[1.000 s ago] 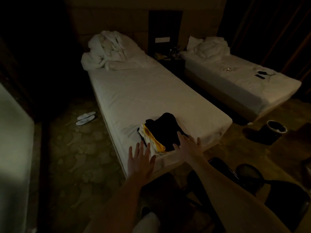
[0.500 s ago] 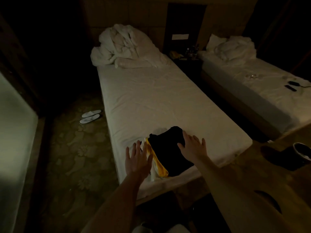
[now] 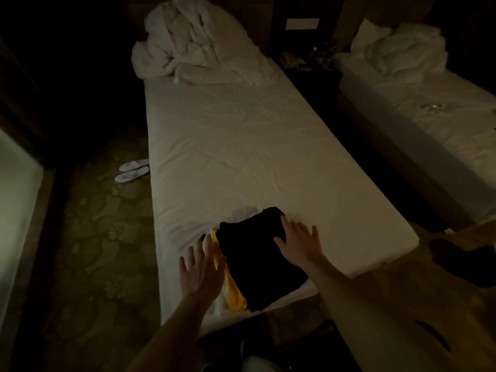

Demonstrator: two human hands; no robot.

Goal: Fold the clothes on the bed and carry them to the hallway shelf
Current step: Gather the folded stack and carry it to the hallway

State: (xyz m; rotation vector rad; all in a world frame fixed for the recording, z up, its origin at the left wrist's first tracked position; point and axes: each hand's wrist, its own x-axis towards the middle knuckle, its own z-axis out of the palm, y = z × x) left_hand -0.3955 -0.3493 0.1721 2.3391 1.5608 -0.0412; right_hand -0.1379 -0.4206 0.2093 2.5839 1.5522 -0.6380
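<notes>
Left hand (image 3: 200,269) lower centre, fingers spread, at stack's left edge; right hand (image 3: 299,241) flat, fingers straight, on black top garment of folded stack (image 3: 257,261); stack at bed (image 3: 241,146) foot; duvet (image 3: 193,47) heaped upper centre; slippers (image 3: 132,170) left.

stack of folded clothes (image 3: 257,264) sits on near end of the bed (image 3: 241,146), close to its foot edge. left hand (image 3: 200,272) at stack's left side, right hand (image 3: 300,242) on stack's right part, fingers flat. bundled duvet (image 3: 188,47) at bed's far end. slippers (image 3: 131,171) on floor (image 3: 88,251) left of bed. second bed (image 3: 429,103) to the right, nightstand (image 3: 308,65) between the two at far end.
</notes>
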